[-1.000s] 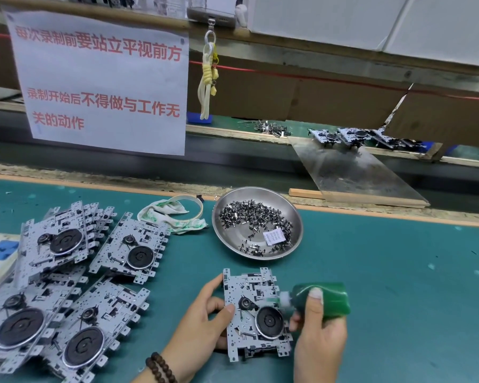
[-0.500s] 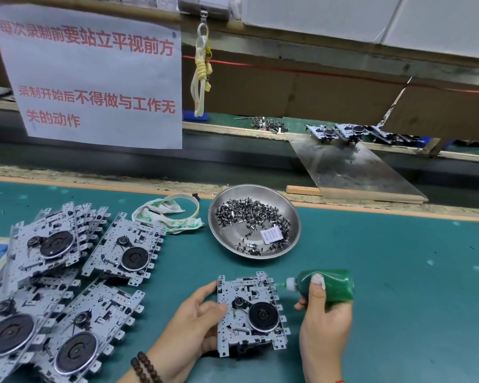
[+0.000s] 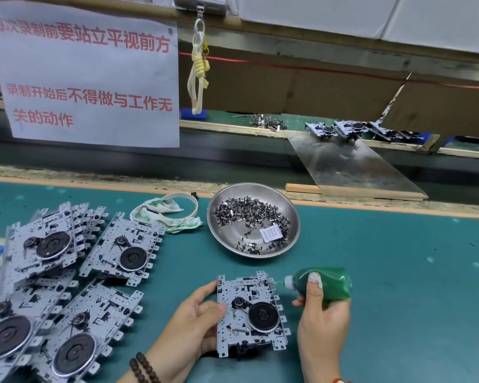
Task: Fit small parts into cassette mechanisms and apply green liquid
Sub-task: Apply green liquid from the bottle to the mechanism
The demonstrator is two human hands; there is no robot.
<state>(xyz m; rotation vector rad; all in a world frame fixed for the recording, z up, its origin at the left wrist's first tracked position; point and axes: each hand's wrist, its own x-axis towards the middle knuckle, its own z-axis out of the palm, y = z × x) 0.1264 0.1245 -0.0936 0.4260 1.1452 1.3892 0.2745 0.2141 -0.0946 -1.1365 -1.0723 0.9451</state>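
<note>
Overhead, a paper sign [image 3: 86,78] faces the green bench mat [image 3: 385,286].

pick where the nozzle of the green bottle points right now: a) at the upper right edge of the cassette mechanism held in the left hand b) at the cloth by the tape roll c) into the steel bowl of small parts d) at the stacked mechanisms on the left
a: the right hand grips the green bottle on its side, its white nozzle at the upper right edge of the cassette mechanism that the left hand holds.
</note>
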